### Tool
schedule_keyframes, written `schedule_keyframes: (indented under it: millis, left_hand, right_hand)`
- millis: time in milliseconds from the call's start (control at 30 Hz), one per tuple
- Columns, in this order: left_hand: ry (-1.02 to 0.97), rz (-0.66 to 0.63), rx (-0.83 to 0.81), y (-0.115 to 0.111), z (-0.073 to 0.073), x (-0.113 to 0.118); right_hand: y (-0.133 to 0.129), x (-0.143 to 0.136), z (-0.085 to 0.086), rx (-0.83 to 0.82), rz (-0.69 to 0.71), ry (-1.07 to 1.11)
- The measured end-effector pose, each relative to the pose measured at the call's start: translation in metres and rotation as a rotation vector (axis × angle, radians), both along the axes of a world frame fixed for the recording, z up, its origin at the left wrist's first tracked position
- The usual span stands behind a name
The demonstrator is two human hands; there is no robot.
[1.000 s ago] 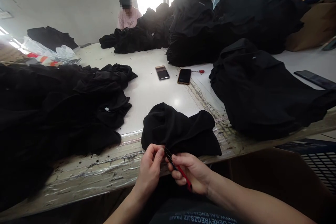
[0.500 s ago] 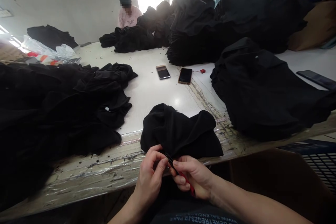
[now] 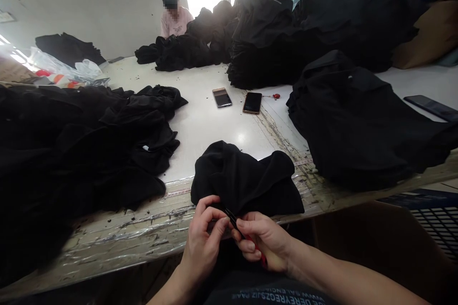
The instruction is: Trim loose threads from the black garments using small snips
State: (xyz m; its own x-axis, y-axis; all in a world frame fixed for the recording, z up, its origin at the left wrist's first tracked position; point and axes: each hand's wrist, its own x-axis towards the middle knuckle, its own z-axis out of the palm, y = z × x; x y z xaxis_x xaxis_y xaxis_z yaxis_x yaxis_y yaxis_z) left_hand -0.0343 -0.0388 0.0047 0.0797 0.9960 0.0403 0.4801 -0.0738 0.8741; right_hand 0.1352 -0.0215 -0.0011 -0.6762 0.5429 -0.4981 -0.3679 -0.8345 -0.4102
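A bunched black garment (image 3: 246,178) lies at the table's front edge, right before me. My left hand (image 3: 203,236) is closed in a pinch on its near edge, thumb against the fingers. In my right hand (image 3: 265,237) are thread snips (image 3: 264,261) with a red handle and dark blades. The blades point up and left, close to my left fingertips, against the black cloth. Whether the blades touch a thread is too small to tell.
Black garments (image 3: 118,152) cover the left side, and a black stack (image 3: 361,128) stands at right. Taller piles (image 3: 272,33) rise behind. Two phones (image 3: 222,98) lie mid-table; another phone (image 3: 431,107) is far right. A person (image 3: 175,19) is across the table. A blue crate (image 3: 429,214) stands below right.
My left fingers have spread apart slightly at the garment's edge. The snips' blades look a little further apart. The garment and everything else stay in place.
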Motion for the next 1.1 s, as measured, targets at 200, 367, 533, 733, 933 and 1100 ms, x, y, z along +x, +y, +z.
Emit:
schedule_keyframes:
  millis: [200,367,533,733,933,1100]
  left_hand:
    - [0.002,0.003,0.001,-0.002,0.000,-0.001]
    - [-0.003,0.010,-0.009,-0.001,-0.001,0.001]
    - [-0.017,0.000,0.007,0.000,-0.001,-0.001]
    - [-0.140,-0.110,0.167,0.009,0.023,-0.038]
    - [0.047,0.196,0.173,0.077,0.056,-0.042]
    - [0.283,0.066,0.283,0.162,0.039,0.011]
  right_hand:
    - [0.000,0.000,-0.002,0.006,0.009,0.034]
    - [0.001,0.000,-0.002,0.009,0.007,0.031]
    - [-0.001,-0.003,-0.004,0.025,0.033,0.006]
    - [0.008,0.017,0.023,0.378,0.174,-0.254]
    - [0.082,0.051,0.037,0.963,-0.199,-0.921]
    - [0.141,0.049,0.015,1.117,-0.178,-1.374]
